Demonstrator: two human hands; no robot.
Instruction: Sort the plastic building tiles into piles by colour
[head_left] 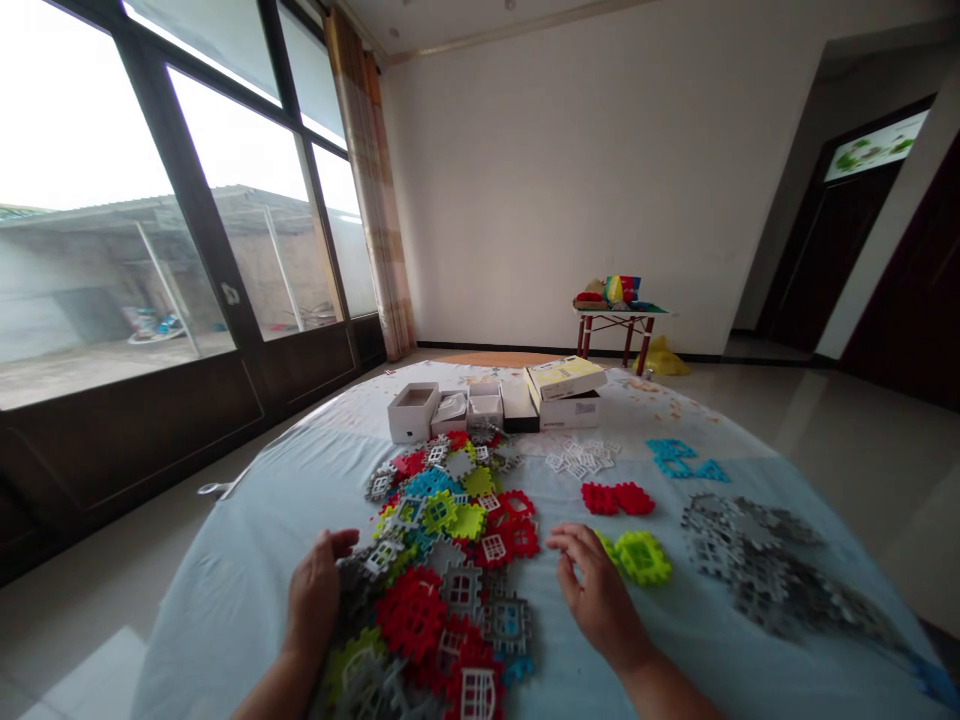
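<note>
My left hand rests at the left edge of a mixed heap of gear-edged plastic building pieces. Its fingers reach toward grey and lime pieces, and I see nothing held in them. Over the cloth right of the heap is my right hand, fingers apart and empty. Just beyond it lie lime-green pieces, partly behind the fingers, and a pair of red pieces. The heap mixes red, grey, blue and lime pieces, some with white window inserts.
White window frames, blue pieces and a large grey pile lie in separate groups. Behind the heap stand white boxes and a yellow-topped box. A pale cloth covers the round table. A small table stands by the wall.
</note>
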